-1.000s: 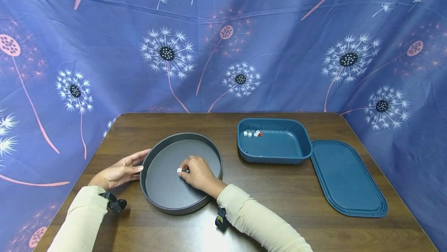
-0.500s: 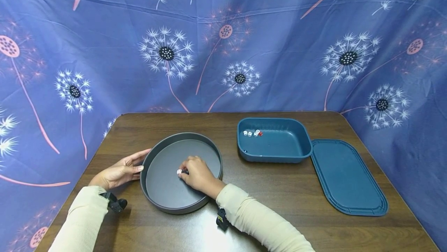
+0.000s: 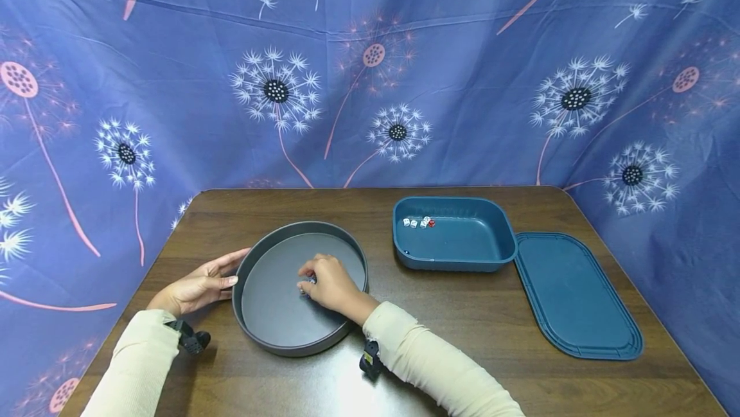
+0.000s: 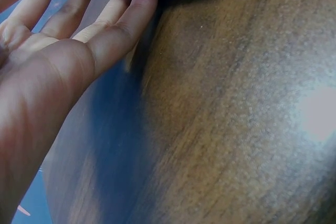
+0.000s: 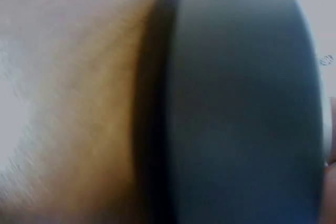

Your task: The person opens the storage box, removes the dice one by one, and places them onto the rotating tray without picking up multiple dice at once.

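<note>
The person's right hand (image 3: 331, 282) is over the floor of a round dark grey pan (image 3: 272, 317), with its fingers curled in and the thumb set below the forefinger. A small piece (image 3: 312, 280), pale with bluish tones, sits in the hollow between thumb and forefinger, held there, mostly covered by the hand; how many pieces are in the grip cannot be told. The right wrist view is blurred and shows mainly the pan's outer wall, so it adds nothing about the grip. On the pan's left side, the left hand (image 3: 199, 283) rests its thumb against the wall near the rim, the other fingers spread apart and mostly straight, their tips touching the pan's side. Well to the right of the pan stands a blue container (image 3: 462, 263), where white dice (image 3: 413, 224) and a red die (image 3: 431, 223) lie near the left end, with a tiny dark piece (image 3: 406, 252) by the near wall. A flat blue lid (image 3: 578, 295) lies on the wooden table (image 3: 439, 320) just beside the container.
</note>
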A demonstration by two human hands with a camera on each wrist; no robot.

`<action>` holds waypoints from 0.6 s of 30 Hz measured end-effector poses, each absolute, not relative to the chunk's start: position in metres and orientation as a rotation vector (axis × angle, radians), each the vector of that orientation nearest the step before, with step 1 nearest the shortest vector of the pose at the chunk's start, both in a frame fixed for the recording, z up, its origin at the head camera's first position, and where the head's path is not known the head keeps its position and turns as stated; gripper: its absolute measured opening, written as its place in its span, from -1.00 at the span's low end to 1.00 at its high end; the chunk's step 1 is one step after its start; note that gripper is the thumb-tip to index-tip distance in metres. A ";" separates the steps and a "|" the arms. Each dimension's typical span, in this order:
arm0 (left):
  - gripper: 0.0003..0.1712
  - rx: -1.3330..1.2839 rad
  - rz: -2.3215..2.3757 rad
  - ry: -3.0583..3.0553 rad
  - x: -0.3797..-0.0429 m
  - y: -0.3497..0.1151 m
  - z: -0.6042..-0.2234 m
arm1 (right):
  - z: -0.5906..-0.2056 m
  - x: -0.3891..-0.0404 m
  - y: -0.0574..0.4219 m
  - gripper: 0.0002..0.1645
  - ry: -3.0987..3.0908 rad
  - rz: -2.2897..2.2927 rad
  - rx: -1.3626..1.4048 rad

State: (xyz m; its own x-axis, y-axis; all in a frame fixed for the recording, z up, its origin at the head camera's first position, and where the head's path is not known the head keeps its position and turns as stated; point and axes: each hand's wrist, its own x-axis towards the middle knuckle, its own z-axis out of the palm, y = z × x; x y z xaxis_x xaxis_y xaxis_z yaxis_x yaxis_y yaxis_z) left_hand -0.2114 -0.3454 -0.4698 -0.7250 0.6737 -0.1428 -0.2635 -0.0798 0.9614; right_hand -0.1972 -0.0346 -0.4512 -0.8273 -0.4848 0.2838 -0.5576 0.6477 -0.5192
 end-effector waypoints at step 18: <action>-0.27 0.493 1.870 1.540 -0.211 -0.346 -0.472 | -0.400 -0.233 0.036 -0.77 -2.704 1.143 0.657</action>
